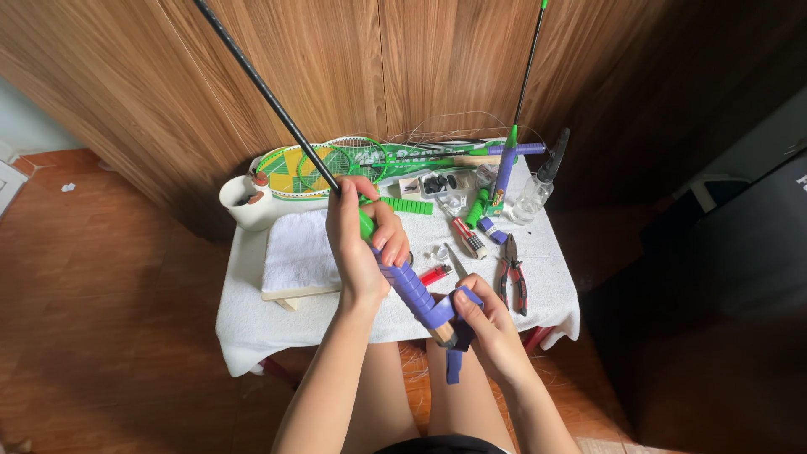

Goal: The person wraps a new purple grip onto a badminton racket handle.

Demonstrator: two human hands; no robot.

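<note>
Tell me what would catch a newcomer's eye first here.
The racket handle at centre, half wrapped in purple grip tape: the left hand grips it up high, the right hand pinches the tape at its butt. Behind them, green rackets lie at the back of the cluttered white table.

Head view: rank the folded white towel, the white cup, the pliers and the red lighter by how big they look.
1. folded white towel
2. white cup
3. pliers, slimmer than the cup though about as long, so this order is unsure
4. red lighter, partly hidden
</note>
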